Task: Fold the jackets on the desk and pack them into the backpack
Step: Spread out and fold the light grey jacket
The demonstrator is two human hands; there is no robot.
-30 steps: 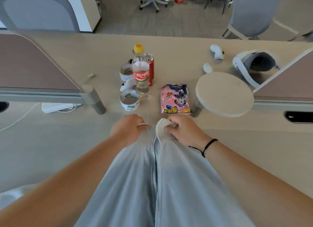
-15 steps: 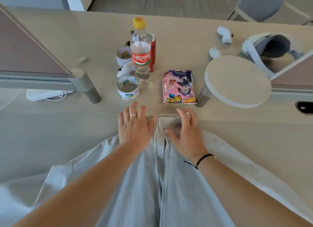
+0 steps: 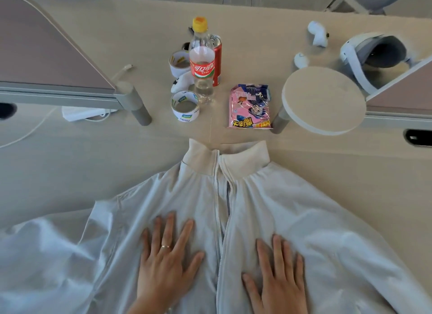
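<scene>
1. Now that both hands have slid back from the collar toward the person, the jacket (image 3: 268,208) lies face up and spread on the desk (image 3: 81,168), collar (image 3: 224,160) pointing away and zip (image 3: 219,196) running down the middle.
2. A second ago the fingers were bunched on the collar; half a second ago they had flattened just below it. That reads to me as smoothing, so folding proper has not begun.
3. The left hand (image 3: 167,260) lies flat on the panel left of the zip, fingers straight and fanned apart, holding nothing.
4. The right hand (image 3: 277,278) lies flat on the panel right of the zip, fingers straight and closer together, also holding nothing.
5. The cloth sits under both palms; the zip runs between them, touched by neither as far as I can see.
6. The sleeves run off toward the lower corners; the left one looks rumpled, though the edge blurs.
7. No backpack shows from here.
8. A bottle (image 3: 201,61), tape roll (image 3: 185,106) and snack packet (image 3: 251,106) stand beyond the collar, apart from it.
</scene>
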